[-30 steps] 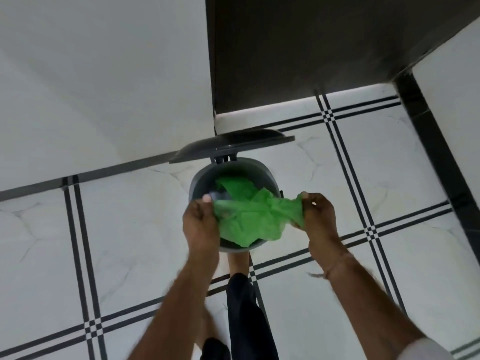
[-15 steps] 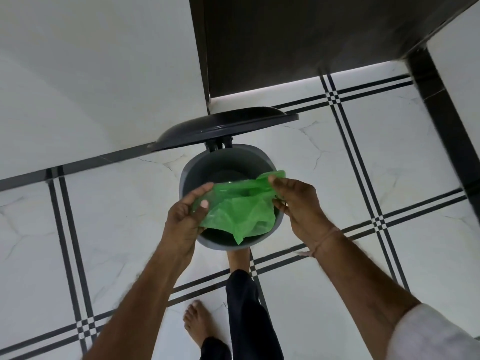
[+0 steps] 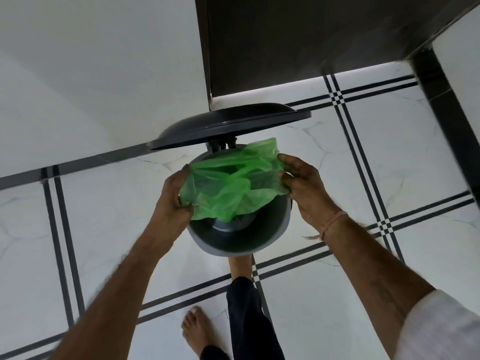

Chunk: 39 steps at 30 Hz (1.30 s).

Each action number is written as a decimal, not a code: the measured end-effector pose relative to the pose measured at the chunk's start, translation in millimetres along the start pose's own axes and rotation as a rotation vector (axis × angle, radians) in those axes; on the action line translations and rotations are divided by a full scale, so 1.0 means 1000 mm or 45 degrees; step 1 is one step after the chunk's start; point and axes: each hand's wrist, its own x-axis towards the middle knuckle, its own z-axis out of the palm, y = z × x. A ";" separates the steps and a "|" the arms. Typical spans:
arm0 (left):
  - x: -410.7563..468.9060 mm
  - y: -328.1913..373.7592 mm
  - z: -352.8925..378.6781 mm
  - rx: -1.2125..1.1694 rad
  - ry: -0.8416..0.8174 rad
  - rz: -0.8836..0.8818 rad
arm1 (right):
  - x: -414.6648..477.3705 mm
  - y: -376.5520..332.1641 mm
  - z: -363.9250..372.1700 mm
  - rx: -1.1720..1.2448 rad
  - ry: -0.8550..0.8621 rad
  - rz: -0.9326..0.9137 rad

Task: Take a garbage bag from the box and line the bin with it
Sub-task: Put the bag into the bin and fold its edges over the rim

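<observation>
Green garbage bag point(image 3: 233, 188): crumpled over open grey bin point(image 3: 233, 245), lid point(image 3: 228, 126) raised far side. Left hand point(image 3: 174, 201) and right hand point(image 3: 304, 185) each pinch a bag edge.

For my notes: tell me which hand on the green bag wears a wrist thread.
The right hand, gripping the bag's right edge: a pale thread circles its wrist, while the left hand's wrist is bare.

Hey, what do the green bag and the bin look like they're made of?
Bin: probably moulded plastic, dark grey, smooth with a dull sheen along its rim. Bag: thin plastic film, it seems; translucent, slightly glossy, crumpled in soft folds, the bin showing through.
</observation>
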 end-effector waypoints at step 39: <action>0.037 -0.008 0.002 -0.682 0.157 -0.262 | 0.015 0.014 -0.018 0.064 0.024 -0.053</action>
